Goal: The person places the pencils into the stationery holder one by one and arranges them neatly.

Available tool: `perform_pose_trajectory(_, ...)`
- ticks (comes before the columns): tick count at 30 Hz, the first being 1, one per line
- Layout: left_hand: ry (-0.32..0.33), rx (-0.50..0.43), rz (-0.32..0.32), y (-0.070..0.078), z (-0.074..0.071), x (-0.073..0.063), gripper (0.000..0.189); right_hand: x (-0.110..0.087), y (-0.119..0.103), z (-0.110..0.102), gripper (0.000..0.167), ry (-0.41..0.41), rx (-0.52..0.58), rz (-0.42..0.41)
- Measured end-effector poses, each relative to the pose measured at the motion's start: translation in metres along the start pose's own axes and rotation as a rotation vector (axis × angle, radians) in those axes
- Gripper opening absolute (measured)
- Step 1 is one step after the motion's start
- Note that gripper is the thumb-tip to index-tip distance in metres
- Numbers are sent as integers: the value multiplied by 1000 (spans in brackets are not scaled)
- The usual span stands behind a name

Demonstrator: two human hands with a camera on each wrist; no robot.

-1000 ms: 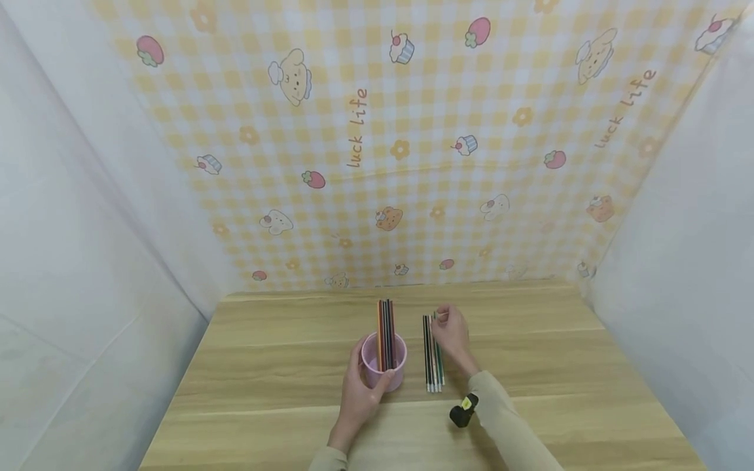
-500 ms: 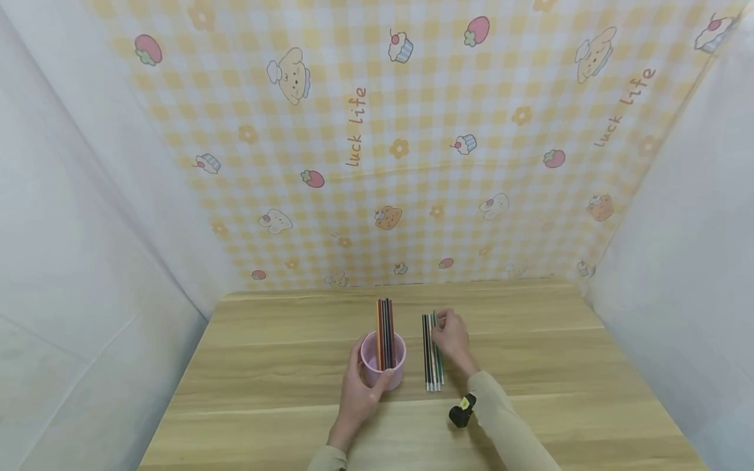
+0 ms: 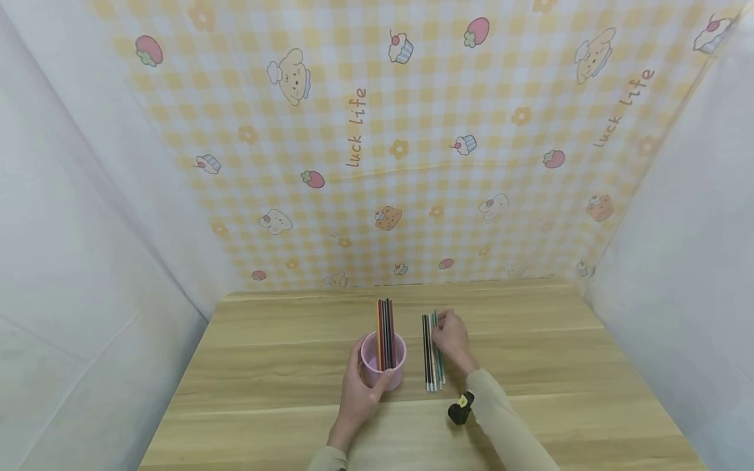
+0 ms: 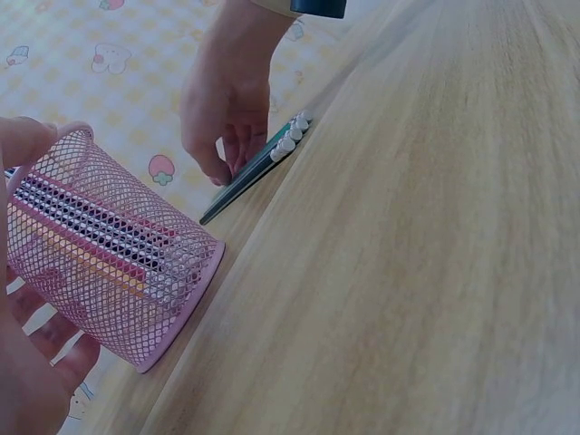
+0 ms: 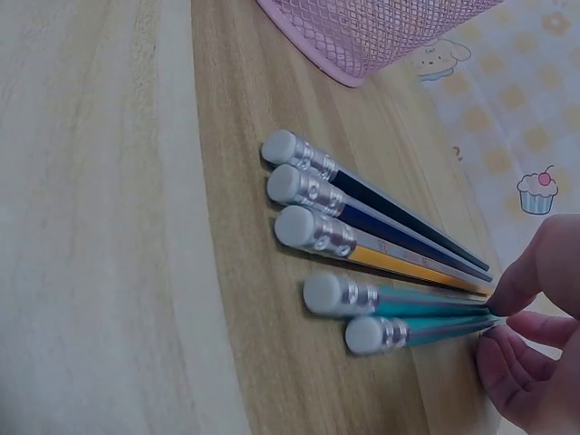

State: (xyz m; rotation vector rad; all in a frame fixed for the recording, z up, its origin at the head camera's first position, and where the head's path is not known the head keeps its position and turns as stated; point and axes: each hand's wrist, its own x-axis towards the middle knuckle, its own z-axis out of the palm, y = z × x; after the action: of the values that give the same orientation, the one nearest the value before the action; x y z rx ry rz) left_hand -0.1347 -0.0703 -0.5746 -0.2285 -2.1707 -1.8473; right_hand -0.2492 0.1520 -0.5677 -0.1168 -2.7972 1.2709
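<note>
My left hand (image 3: 360,392) grips a pink mesh pencil cup (image 4: 118,254), thumb on the near side and fingers round the left. Several pencils (image 3: 385,333) stand in the cup, dark, red and orange. To its right, a row of several eraser-tipped pencils lies on the table, including a dark blue pencil (image 5: 385,223) and a yellow pencil (image 5: 399,263). At the row's right edge are two green pencils (image 5: 421,303). My right hand (image 3: 453,340) pinches at the far end of the green ones; whether it holds one or both I cannot tell.
The wooden table (image 3: 277,366) runs back to a yellow checked cloth (image 3: 353,196) with printed figures. White sheets (image 3: 76,261) hang on both sides. A black device (image 3: 461,409) sits at the right wrist, near the pencils' eraser ends.
My right hand has come slightly nearer at the pencils' far ends, and the green pencils have shifted a little. The left hand and the cup have stayed in place.
</note>
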Motion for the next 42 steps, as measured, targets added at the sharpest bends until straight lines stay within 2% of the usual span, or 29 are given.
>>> perform_pose_trajectory(9,-8,2,-26,2,1,-1,86,1,2,-2,34,-7,-17,30)
perform_pose_trajectory(13,-9,-2,-35,2,1,-1,86,-1,-1,-2,36,-7,-60,28)
perform_pose_trajectory(27,0,27,20,-2,2,0,83,-1,2,-4,29,22,-184,-11)
perform_pose_trajectory(42,-3,-4,-6,1,0,-1,81,-5,-1,-13,35,13,-17,4)
